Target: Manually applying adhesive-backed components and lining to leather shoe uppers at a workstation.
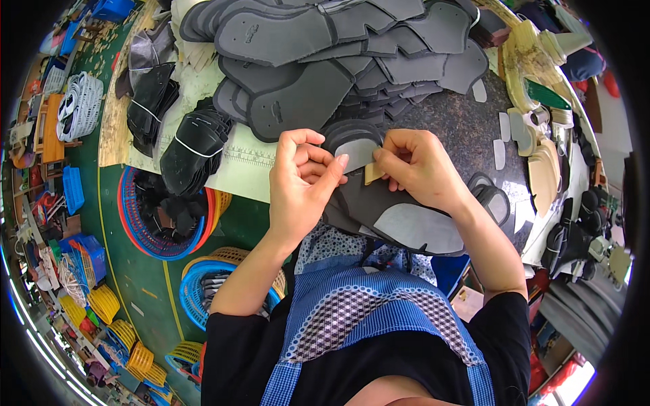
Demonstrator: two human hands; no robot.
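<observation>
In front of me a light grey curved patch (357, 151) lies against the rounded end of a stack of dark grey shoe pieces (352, 128). My left hand (301, 177) has its thumb at the patch's left edge, the fingers curled behind and the index finger raised apart. On the other side, my right hand (418, 166) is closed, its thumb and index finger pinched by the patch's right edge. A small tan tab (371, 174) sticks out under those fingers. Below my right wrist, a larger light grey piece (418, 229) lies on a dark shoe piece.
Piles of dark grey shoe uppers (284, 37) cover the far table. Tied black bundles (195, 150) lie at left by a ruler (254, 153). Loose grey patches (500, 154) and tan pieces (542, 177) lie at right. Plastic baskets (193, 291) stand on the floor.
</observation>
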